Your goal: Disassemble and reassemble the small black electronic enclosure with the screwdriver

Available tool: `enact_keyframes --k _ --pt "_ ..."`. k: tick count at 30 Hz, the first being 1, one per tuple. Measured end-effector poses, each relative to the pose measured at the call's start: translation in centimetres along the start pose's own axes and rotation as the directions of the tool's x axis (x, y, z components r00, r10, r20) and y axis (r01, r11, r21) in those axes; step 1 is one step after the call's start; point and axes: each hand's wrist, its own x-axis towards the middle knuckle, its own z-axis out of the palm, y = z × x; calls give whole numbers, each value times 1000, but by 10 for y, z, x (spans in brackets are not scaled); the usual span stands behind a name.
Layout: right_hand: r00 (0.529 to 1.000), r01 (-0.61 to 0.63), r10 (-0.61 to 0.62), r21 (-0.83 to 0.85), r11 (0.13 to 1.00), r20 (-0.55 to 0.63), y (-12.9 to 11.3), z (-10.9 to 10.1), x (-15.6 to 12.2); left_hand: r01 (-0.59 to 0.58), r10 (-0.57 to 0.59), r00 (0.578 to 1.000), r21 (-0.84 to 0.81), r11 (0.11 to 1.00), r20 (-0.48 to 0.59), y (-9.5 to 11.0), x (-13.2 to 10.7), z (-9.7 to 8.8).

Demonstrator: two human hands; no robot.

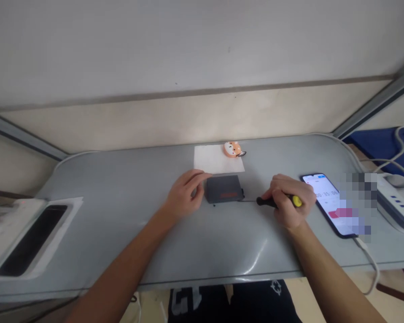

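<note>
A flat dark grey box [224, 188] with reddish lettering lies in the middle of the table. My left hand [187, 193] steadies it from the left, fingers at its back left corner and thumb by its left side. In my right hand [287, 199] is a screwdriver [268, 202] with a black and yellow handle, fingers wrapped round it. Its thin shaft points left and reaches the box's front right corner; whether the tip is in a screw cannot be seen. A tiny dark piece [214, 205] lies just in front of the box.
Behind the box, a white paper [208, 159] carries an orange-and-white animal-face item [233, 149]. On the right are a lit phone [330, 206] with a cable and a white power strip [399, 202]. A dark phone [33, 240] lies at the left. A wall closes off the back.
</note>
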Motion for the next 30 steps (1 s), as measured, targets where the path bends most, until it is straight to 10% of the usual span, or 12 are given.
enact_keyframes --k 11,21,30 --pt "992 -125 126 42 991 -28 -4 -3 0 -1 2 1000 -39 999 26 6 1 1" --pt "975 -34 27 28 999 220 -21 24 -2 5 -5 1000 -51 999 0 6 2 -2" --pt "975 -220 219 -29 975 -36 -1 -7 4 -83 83 997 -54 995 0 10 4 -6"
